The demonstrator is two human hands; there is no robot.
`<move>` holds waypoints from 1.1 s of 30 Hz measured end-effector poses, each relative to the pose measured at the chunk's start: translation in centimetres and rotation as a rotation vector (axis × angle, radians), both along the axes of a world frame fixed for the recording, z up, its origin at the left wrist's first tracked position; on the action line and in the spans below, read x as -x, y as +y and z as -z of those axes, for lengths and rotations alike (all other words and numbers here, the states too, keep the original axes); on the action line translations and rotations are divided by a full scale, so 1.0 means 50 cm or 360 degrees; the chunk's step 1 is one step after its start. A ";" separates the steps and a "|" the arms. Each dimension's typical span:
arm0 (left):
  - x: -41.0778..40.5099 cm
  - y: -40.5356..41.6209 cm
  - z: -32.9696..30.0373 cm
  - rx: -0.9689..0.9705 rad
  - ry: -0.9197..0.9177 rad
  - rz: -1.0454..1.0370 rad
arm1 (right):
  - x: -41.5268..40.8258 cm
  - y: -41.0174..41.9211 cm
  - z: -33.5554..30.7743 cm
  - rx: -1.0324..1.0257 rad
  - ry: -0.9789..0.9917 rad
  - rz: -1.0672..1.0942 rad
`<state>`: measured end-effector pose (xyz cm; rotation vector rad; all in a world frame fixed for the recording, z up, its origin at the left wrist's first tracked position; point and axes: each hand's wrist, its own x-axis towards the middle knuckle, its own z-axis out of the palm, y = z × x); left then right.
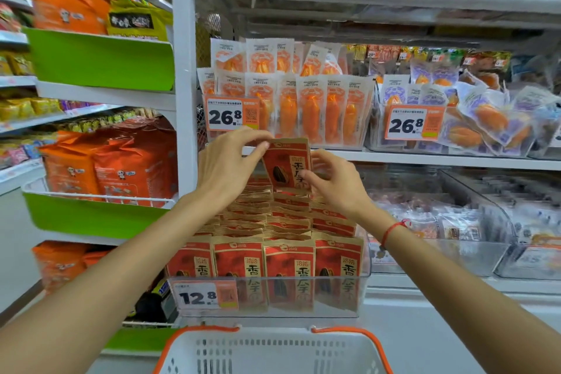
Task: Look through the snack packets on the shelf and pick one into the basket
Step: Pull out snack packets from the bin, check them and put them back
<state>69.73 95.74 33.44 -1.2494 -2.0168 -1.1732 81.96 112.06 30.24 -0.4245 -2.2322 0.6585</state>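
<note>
A red and gold sunflower-seed packet [287,165] is lifted upright above the rows of like packets [288,255] in a clear bin [273,297] on the lower shelf. My left hand [230,158] pinches the packet's top left corner. My right hand [331,182] touches the packet's right side and lower front with curled fingers. A white basket [267,352] with orange handles sits below, at the bottom of the view, and its visible part holds nothing.
The shelf above holds orange sweet-potato packets [303,100] and purple-printed ones [485,118], each with a 26.8 price tag. Green-fronted racks [100,58] with orange bags stand at the left. Clear bins of other snacks [455,222] lie at the right.
</note>
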 end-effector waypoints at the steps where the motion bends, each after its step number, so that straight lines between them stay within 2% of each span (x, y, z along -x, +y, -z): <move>1: -0.003 -0.012 -0.002 -0.0017 -0.0045 0.0038 | -0.012 -0.010 -0.005 -0.0019 0.0046 -0.0042; 6: -0.037 -0.064 0.029 -0.0008 -0.0534 0.0288 | -0.076 -0.071 -0.016 0.0082 0.0352 -0.0198; 10: -0.094 -0.091 0.071 -0.0067 -0.0906 0.0526 | -0.111 -0.130 -0.006 0.0635 0.0501 -0.0385; 14: -0.131 -0.113 0.126 -0.0213 -0.1164 0.0713 | -0.128 -0.185 0.053 0.1068 0.0353 -0.0438; 18: -0.130 -0.146 0.190 -0.0131 -0.1245 0.0802 | -0.139 -0.204 0.112 0.1339 0.0187 -0.0456; 25: -0.112 -0.164 0.238 0.0154 -0.1251 0.0732 | -0.137 -0.222 0.168 0.1151 -0.0043 -0.0457; 30: -0.118 -0.173 0.255 0.0411 -0.1629 0.0729 | -0.131 -0.227 0.194 0.1193 -0.0093 -0.0388; 33: -0.110 -0.179 0.265 0.0517 -0.1648 0.0776 | -0.128 -0.229 0.208 0.1102 -0.0139 -0.0406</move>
